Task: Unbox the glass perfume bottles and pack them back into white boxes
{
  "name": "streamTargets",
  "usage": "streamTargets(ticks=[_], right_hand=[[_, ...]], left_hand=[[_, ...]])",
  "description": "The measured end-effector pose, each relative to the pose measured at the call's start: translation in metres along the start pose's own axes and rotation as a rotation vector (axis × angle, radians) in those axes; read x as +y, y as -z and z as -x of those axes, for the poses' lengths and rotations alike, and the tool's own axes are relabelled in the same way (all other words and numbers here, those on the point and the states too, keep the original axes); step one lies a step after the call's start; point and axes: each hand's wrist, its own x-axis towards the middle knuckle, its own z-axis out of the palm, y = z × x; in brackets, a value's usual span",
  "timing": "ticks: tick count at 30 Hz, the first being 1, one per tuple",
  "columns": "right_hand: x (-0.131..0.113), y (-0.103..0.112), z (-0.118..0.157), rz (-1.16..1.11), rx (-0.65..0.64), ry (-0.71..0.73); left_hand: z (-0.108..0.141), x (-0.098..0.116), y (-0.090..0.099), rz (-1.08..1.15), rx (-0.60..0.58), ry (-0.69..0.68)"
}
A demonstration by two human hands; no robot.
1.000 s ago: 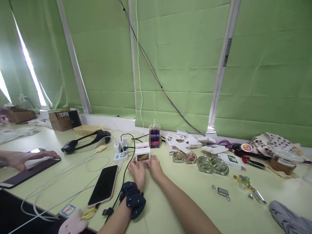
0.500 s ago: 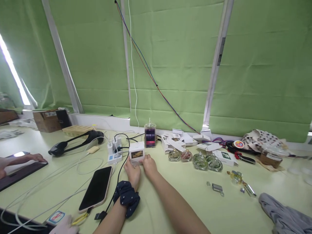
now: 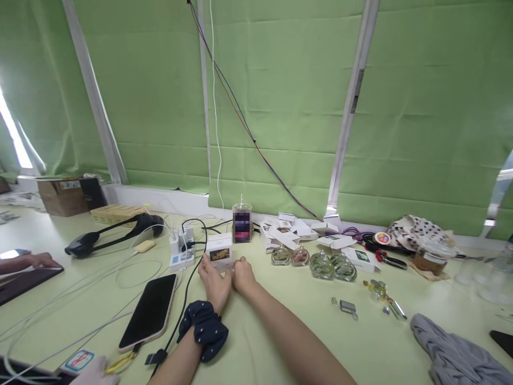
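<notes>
Both hands at the small white cardboard box (image 3: 219, 252)
Left hand (image 3: 214, 282) and right hand (image 3: 241, 274) rest side by side, fingertips touching it on the pale green table (image 3: 280, 331)

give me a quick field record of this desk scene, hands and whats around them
left hand: on the table, fingers against the small white box
right hand: loosely curled beside the box's lower right corner
left wrist: dark dotted scrunchie
left of hands: black phone face up, power strip with cables
right of hands: glass bottles in a row, loose white boxes behind
behind box: plastic cup
far left: another person's hand
surface: pale green table
</notes>
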Motion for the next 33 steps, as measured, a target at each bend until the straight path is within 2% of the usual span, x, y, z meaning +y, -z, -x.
streamTargets(ticks=[3, 6, 9, 12, 14, 17, 23, 28, 33], right_hand=[[0.005, 0.036, -0.007, -0.012, -0.016, -0.010], [0.023, 0.090, -0.019, -0.002, 0.059, -0.019], [0.055, 0.138, -0.027, 0.083, 0.160, -0.141], [0.089, 0.163, -0.027, 0.189, 0.187, -0.311], [0.107, 0.166, -0.024, 0.237, 0.174, -0.391], [0.125, 0.160, -0.024, 0.264, 0.135, -0.452], [0.131, 0.144, -0.035, 0.231, 0.131, -0.479], [0.126, 0.151, -0.042, 0.116, 0.257, -0.374], [0.123, 0.171, -0.043, -0.039, 0.411, -0.183]], left_hand=[[0.001, 0.003, 0.000, -0.045, 0.016, -0.026], [0.004, 0.006, 0.000, -0.048, 0.028, -0.020], [0.007, 0.012, 0.004, -0.050, 0.042, -0.031], [0.010, 0.020, 0.009, -0.056, 0.066, -0.109], [0.011, 0.025, 0.011, -0.059, 0.069, -0.176], [0.013, 0.027, 0.012, -0.065, 0.057, -0.252], [0.014, 0.028, 0.009, 0.003, 0.069, -0.416], [0.016, 0.030, 0.007, 0.024, 0.044, -0.457], [0.016, 0.033, 0.009, 0.075, -0.114, -0.437]])
